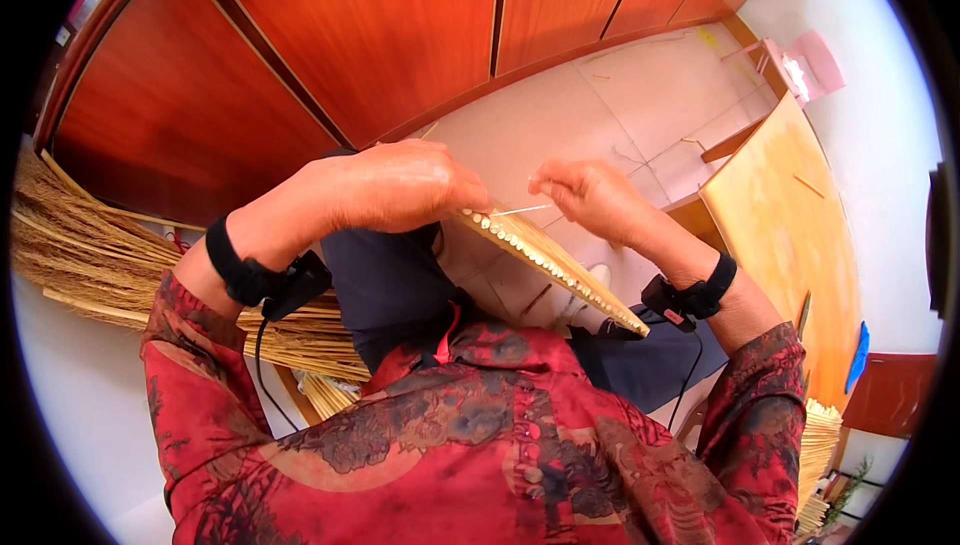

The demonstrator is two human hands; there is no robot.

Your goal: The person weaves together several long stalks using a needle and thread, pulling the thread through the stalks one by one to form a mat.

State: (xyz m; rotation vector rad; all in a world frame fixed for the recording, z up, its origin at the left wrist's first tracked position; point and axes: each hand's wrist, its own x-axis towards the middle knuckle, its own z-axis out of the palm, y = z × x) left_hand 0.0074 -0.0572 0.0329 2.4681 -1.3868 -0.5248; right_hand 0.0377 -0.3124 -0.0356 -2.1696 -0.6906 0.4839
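Note:
A flat panel of pale stalks [560, 263] stands edge-up over my lap, its row of cut stalk ends facing me and slanting down to the right. My left hand [405, 185] is closed around its far left end; the fingertips are partly hidden behind the hand. From that end a thin white thread [522, 210] runs taut to the right. My right hand [592, 197] pinches the thread between thumb and fingers, a little off the panel. Whether a needle is also in that pinch cannot be made out.
Long bristly plant stalks [90, 235] lie at my left. A wooden table [775, 210] stands at the right, with a blade-like tool [805, 313] near its edge. Red-brown cabinet panels [370, 35] line the far side. A pink chair [815, 65] and a stalk bundle [818, 435] are also around.

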